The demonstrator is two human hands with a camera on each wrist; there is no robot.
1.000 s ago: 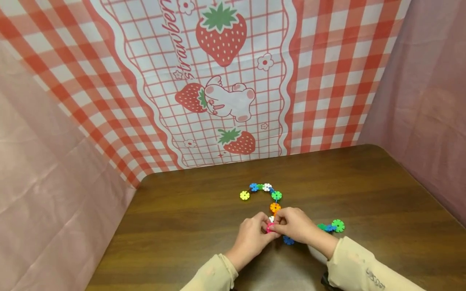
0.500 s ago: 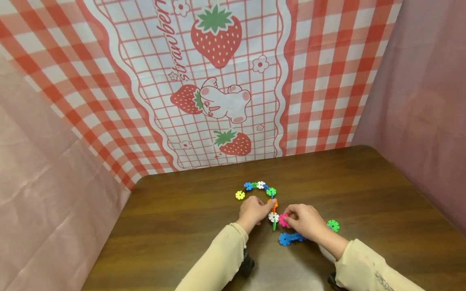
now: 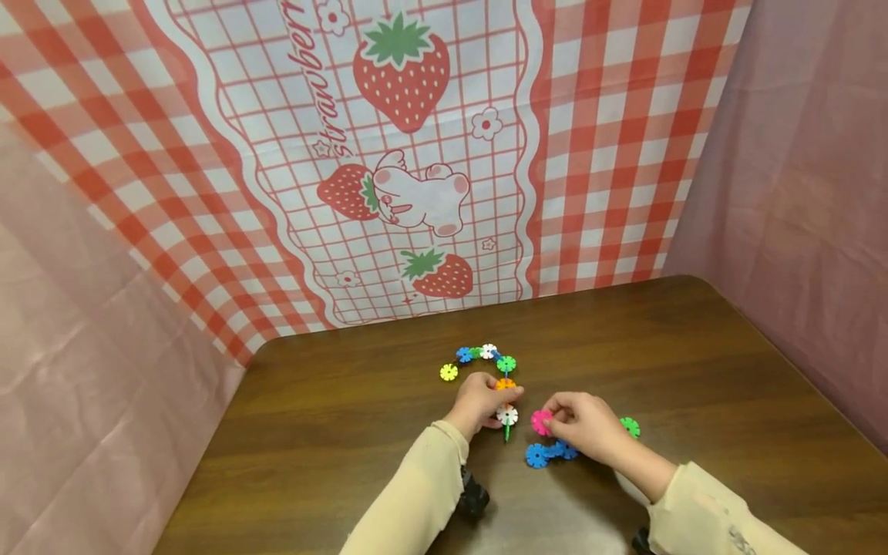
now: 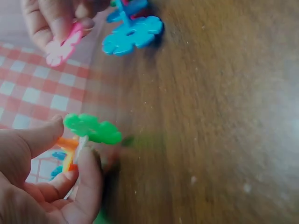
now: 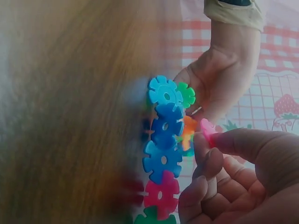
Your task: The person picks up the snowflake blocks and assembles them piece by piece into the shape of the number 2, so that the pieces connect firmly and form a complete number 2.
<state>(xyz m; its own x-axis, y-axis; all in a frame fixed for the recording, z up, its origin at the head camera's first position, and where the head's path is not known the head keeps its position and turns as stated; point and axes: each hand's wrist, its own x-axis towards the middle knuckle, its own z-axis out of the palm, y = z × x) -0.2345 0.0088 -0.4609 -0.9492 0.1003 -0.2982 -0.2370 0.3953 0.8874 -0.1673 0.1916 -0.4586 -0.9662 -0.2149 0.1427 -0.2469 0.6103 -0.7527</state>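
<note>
My left hand [image 3: 479, 401] grips a curved chain of notched plastic snowflake discs around its orange disc [image 3: 505, 384]. Below that, a white disc [image 3: 507, 415] and an edge-on green disc [image 4: 93, 128] form the chain's near end. From the orange part the chain curves up past another green disc [image 3: 506, 363] to a yellow disc [image 3: 449, 372]. My right hand [image 3: 586, 425] pinches a loose pink disc [image 3: 540, 422] between thumb and fingers, a short gap to the right of the chain. The left wrist view shows the pink disc tilted above the blue ones.
Under my right hand lies a second chain, with a blue disc [image 3: 536, 455] at its left end and a green disc [image 3: 630, 427] at its right. A pink disc [image 5: 161, 193] also belongs to it. A strawberry-print cloth [image 3: 416, 177] hangs behind the brown table [image 3: 333, 416].
Both hands were together at the pink disc near the chain's lower end. My left hand has shifted up to the orange disc, and my right has drawn the pink disc away to the right.
</note>
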